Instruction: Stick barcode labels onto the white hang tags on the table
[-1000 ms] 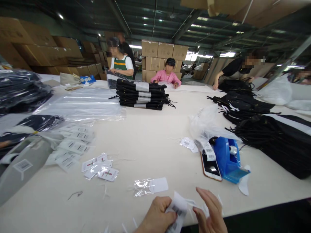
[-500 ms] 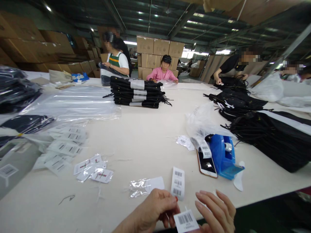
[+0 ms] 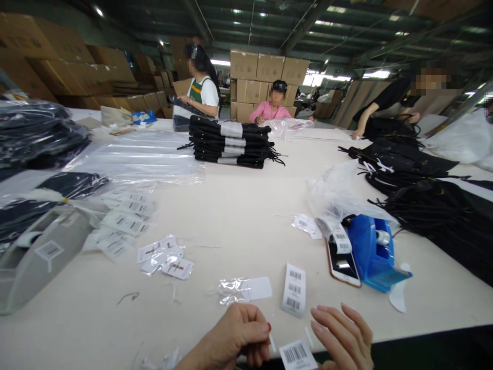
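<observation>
On my feed, the left hand at six o'clock is bare past the wrist, a small red patch on one tip; the right hand, at five o'clock, is bare too.

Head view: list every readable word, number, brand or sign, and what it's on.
No words or numbers legible.
Label by right hand: barcode clear; print beneath blurred.
Label strip: three barcodes; print too small.
Printed card: too small.
Sticker on gray dispenser: barcode only.
Cartons: printed marks, too blurred.
</observation>
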Demonstrator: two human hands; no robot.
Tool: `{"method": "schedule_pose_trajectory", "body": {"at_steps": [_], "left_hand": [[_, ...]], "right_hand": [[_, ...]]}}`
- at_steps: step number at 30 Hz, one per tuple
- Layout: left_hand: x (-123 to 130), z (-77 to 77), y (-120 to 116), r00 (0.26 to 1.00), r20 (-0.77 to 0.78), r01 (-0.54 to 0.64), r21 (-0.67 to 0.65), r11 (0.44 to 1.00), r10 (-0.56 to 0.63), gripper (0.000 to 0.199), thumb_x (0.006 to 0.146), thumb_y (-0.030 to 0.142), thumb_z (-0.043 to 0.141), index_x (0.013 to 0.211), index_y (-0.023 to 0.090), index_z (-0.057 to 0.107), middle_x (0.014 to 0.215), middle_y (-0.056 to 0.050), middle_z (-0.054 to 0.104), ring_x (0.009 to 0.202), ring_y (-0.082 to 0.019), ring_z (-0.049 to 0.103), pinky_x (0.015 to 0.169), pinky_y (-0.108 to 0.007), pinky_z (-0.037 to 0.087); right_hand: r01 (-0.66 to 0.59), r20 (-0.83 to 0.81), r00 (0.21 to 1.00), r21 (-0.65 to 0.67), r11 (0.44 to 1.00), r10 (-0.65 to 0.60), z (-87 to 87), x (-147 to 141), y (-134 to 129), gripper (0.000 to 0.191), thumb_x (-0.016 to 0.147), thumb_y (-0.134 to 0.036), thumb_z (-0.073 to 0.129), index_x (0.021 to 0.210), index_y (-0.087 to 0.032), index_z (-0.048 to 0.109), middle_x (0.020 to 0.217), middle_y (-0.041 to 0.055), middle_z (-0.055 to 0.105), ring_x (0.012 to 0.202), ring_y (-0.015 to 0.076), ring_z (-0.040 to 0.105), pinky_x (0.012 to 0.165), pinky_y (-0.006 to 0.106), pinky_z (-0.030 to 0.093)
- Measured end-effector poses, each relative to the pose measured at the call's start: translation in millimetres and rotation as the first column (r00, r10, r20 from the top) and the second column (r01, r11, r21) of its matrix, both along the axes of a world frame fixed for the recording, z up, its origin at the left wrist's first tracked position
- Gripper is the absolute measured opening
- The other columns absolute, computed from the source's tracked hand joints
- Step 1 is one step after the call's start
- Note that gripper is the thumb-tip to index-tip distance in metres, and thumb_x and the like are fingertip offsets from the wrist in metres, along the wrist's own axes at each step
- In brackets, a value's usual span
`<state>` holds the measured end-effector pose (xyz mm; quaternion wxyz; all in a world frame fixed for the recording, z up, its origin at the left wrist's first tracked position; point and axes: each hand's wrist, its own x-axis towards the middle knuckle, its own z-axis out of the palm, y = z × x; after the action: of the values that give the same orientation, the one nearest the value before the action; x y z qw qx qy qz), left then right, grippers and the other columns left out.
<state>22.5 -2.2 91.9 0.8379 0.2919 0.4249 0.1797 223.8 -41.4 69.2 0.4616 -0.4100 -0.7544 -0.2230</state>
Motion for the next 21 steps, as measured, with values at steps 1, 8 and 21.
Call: {"method": "schedule_pose_trajectory", "body": {"at_steps": [1,8,21], "left_hand": [[1,0.3,0,1.000,-0.003,-0.022,0.021,1.000,0.022,0.042,0.048,0.046,0.073,0.059,0.013,0.051,0.049,-0.003,0.058,0.039,-0.007,0.045,0.040,-0.018,0.026],[15,13.7,-6,0.984,0.176,-0.025,0.009,1.000,0.023,0.030,0.046,0.020,0.071,0.070,0.011,0.055,0.057,-0.006,0.063,0.044,-0.009,0.050,0.044,-0.018,0.030],[22,12.6,-12,0.986,0.158,-0.055,-0.038,0.998,0.060,0.029,0.037,0.003,0.065,0.063,0.012,0.055,0.050,-0.002,0.061,0.043,-0.010,0.052,0.046,-0.018,0.038]], "right_hand": [[-0.025,-0.024,0.999,-0.018,1.000,0.025,-0.5,-4,0,0.037,0.083,-0.049,0.044,0.093,-0.018,0.060,0.078,0.0079,0.067,0.077,0.0226,0.063,0.081,0.042,0.044],[-0.183,-0.171,0.973,-0.138,0.974,0.158,-1.9,-22,-2,0.041,0.082,-0.049,0.046,0.102,-0.015,0.055,0.086,0.0092,0.064,0.084,0.0226,0.061,0.082,0.041,0.045],[-0.217,-0.193,0.965,-0.227,0.949,0.175,-12.8,-21,-13,0.050,0.073,-0.056,0.055,0.108,-0.020,0.055,0.086,0.0062,0.067,0.081,0.0238,0.064,0.080,0.042,0.047]]}}
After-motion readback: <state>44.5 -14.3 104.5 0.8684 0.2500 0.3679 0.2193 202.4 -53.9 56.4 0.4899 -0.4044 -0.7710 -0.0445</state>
